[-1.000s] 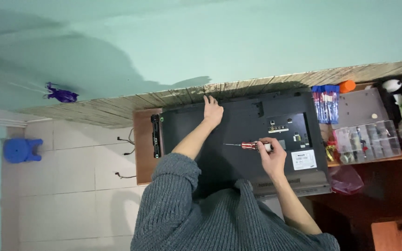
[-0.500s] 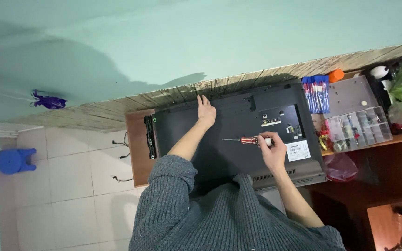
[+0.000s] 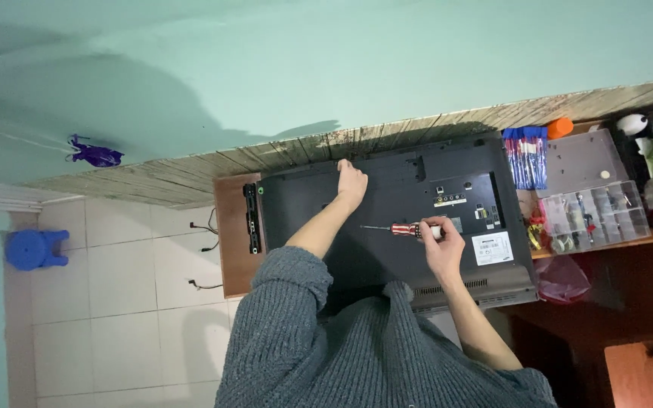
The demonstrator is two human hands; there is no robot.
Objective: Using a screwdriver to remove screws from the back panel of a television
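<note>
A blue plastic stool [image 3: 35, 248] stands on the white floor tiles at the far left, well apart from both hands, and a purple object [image 3: 94, 155] hangs on the green wall above it. Loose cables [image 3: 204, 234] lie on the tiles beside the brown table [image 3: 232, 234].

The left hand [image 3: 351, 183] rests on the upper edge of the television [image 3: 394, 219], its fingers [image 3: 344, 165] spread and released, gripping nothing. The television lies face down on the table: a wide, dark grey panel with a row of ports and a white label to the right of the hands.

The right hand [image 3: 443, 242] is clenched around the red-and-clear handle of a screwdriver [image 3: 402, 228], whose thin shaft points left from the fingers and lies close over the back panel between the two hands.

Right of those fingers, beyond the television's edge, stand a pack of blue-handled tools [image 3: 525, 157] and a clear compartment box [image 3: 595, 215] of small parts.
</note>
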